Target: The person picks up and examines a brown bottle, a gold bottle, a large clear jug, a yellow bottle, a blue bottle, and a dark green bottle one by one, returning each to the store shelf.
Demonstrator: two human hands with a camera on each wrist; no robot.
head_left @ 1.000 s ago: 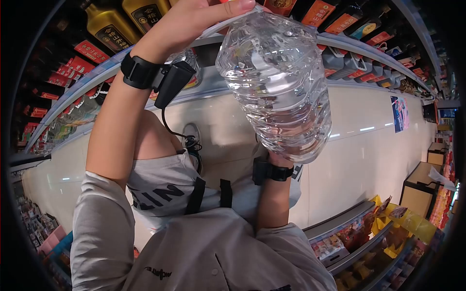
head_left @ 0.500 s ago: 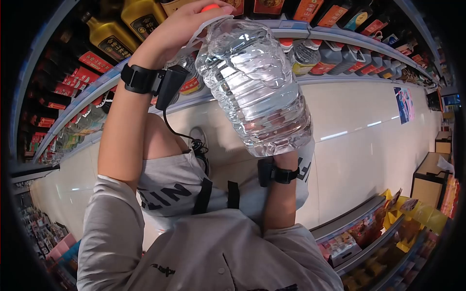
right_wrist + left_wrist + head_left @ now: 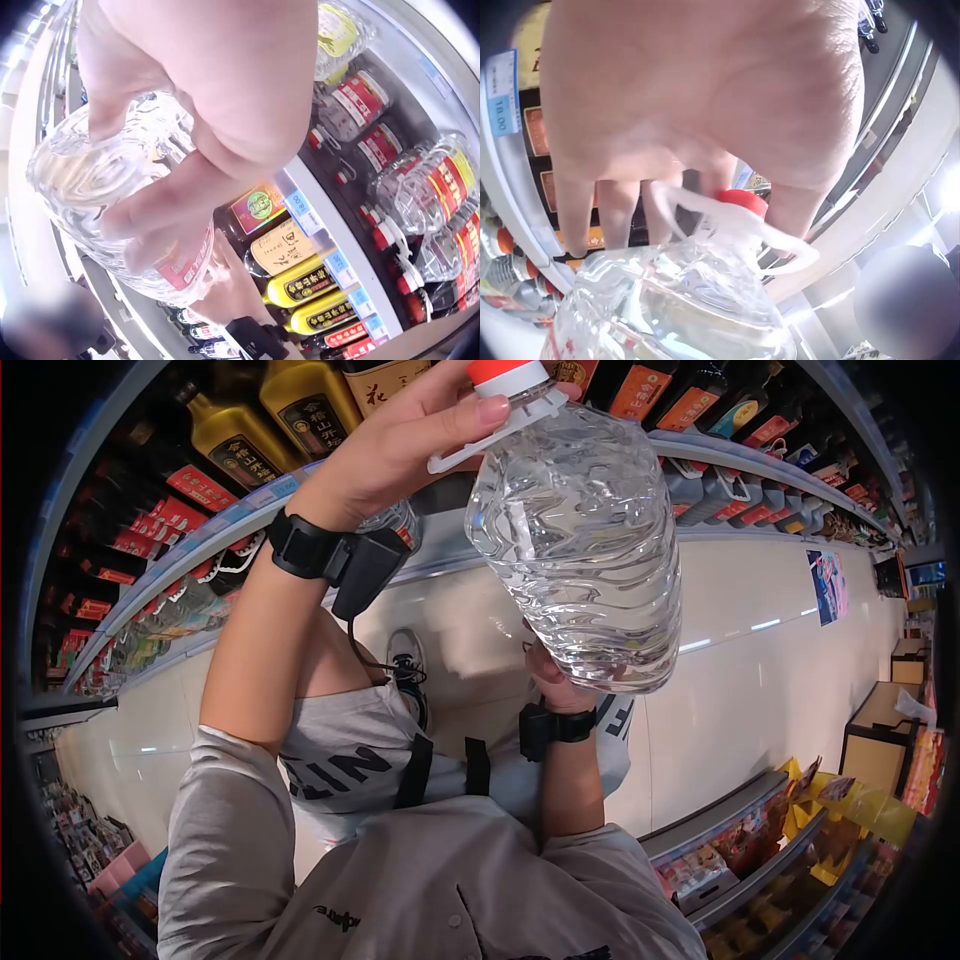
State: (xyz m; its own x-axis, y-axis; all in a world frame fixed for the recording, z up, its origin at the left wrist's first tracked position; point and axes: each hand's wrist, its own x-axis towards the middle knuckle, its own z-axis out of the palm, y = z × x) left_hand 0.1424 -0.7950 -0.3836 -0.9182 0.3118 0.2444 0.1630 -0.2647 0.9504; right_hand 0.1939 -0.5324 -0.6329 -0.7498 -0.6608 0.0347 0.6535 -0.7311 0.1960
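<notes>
A large clear plastic jug (image 3: 585, 550) of clear liquid hangs tilted before the person's body, its red cap (image 3: 500, 374) up and base toward the person. The left hand (image 3: 395, 455) grips the neck, with the thumb by the white handle ring (image 3: 500, 440) just below the cap. In the left wrist view, its other fingers reach past the far side of the neck. The right hand (image 3: 555, 680) holds the lower end, mostly hidden behind the jug in the head view. In the right wrist view, its thumb and fingers curl against the ribbed plastic, near a red label (image 3: 180, 270).
A curved shelf ahead carries gold bottles (image 3: 235, 435) and dark bottles with red labels (image 3: 640, 395). Grey jugs (image 3: 700, 495) stand on the lower level. Tiled floor (image 3: 740, 660) lies below. A snack rack (image 3: 740, 840) is at the right, near the person.
The jug swings left, then back right and nearer, held by both hands. Its red cap and handle ring now show more fully, with the left thumb beside the neck.
</notes>
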